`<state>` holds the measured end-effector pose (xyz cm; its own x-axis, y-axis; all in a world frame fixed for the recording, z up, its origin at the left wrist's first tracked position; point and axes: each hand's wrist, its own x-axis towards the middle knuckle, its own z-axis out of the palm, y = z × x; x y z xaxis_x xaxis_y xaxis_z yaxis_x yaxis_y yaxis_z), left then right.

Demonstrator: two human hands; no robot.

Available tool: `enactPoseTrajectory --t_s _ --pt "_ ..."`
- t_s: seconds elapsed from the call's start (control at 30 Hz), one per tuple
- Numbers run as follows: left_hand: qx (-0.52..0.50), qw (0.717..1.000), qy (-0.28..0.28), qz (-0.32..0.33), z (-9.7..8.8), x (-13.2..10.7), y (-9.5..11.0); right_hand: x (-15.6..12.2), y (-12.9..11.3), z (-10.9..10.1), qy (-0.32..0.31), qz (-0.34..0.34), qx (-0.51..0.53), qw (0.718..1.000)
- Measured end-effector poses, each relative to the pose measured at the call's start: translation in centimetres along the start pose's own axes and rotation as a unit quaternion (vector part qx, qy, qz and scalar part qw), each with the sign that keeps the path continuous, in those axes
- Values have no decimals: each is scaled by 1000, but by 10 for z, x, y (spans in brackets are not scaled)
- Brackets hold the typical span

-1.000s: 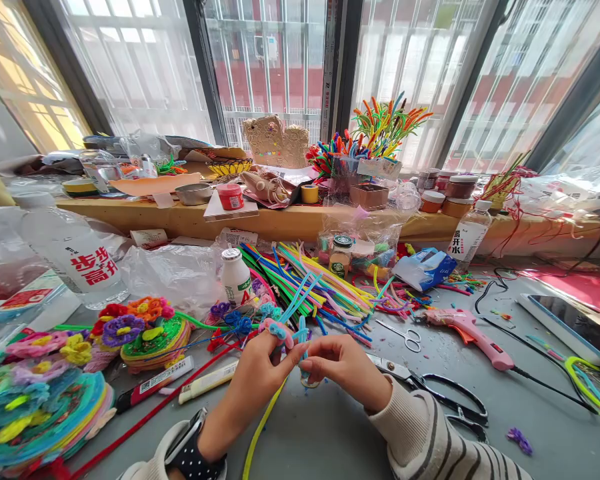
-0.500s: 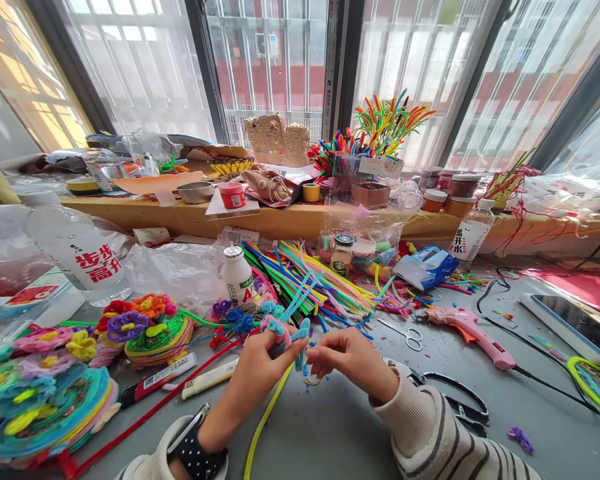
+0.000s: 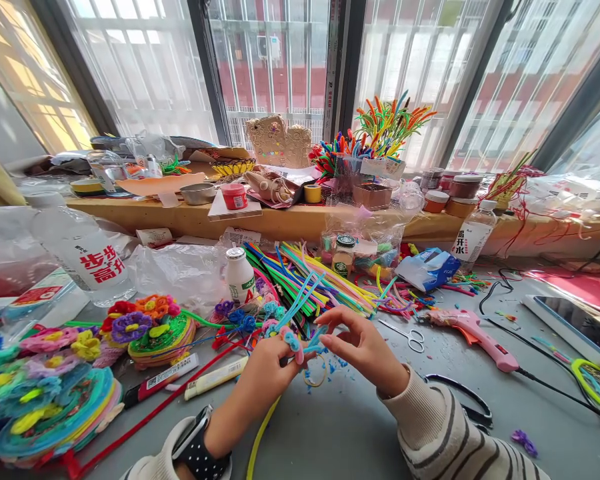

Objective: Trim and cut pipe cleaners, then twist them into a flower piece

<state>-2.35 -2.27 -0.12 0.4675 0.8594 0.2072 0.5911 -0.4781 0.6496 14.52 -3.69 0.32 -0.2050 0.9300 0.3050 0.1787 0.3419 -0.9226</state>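
Observation:
My left hand (image 3: 267,373) is closed in a pinch round a small pink-and-blue pipe cleaner flower (image 3: 291,341). Long light blue pipe cleaner stems (image 3: 303,297) stick up behind it. The thumb and fingers of my right hand (image 3: 365,347) close on a blue pipe cleaner loop (image 3: 317,339) at the flower's right side. Just below, a thin yellowish ring (image 3: 316,375) lies on the grey table among blue fuzz scraps. A yellow pipe cleaner (image 3: 260,440) runs from under my left hand toward the front edge.
Loose coloured pipe cleaners (image 3: 300,280) spread behind my hands. Flower-topped coiled discs (image 3: 60,413) sit at the left. To the right are small scissors (image 3: 411,337), a pink glue gun (image 3: 480,337) with its cord, black-handled scissors (image 3: 470,400) and a tablet (image 3: 575,330). A white bottle (image 3: 240,277) stands behind.
My right hand has risen slightly and now grips the blue loop, which has tipped over to the right. My left hand has turned the flower, showing more of its pink part.

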Motion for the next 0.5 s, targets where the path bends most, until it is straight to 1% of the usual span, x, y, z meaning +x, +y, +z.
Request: enactPoseTrajectory --t_s 0.07,0.17,0.23,0.37,0.43,0.5 --pt "12 1000 7 -17 -1 0 0 -1 -4 -1 -11 -48 -52 997" --pt "12 1000 14 -22 -1 -1 1 -3 -5 2 7 -96 -142 985" --pt "13 1000 13 -19 0 -1 2 -4 -4 4 22 -114 -180 977" --pt "40 999 6 -30 2 -1 2 -3 -1 4 49 -114 -183 975" --pt "46 998 17 -35 2 -1 0 -1 -3 0 67 -111 -173 976" --pt "37 998 36 -42 1 0 -2 0 -6 -6 99 -107 -137 980"
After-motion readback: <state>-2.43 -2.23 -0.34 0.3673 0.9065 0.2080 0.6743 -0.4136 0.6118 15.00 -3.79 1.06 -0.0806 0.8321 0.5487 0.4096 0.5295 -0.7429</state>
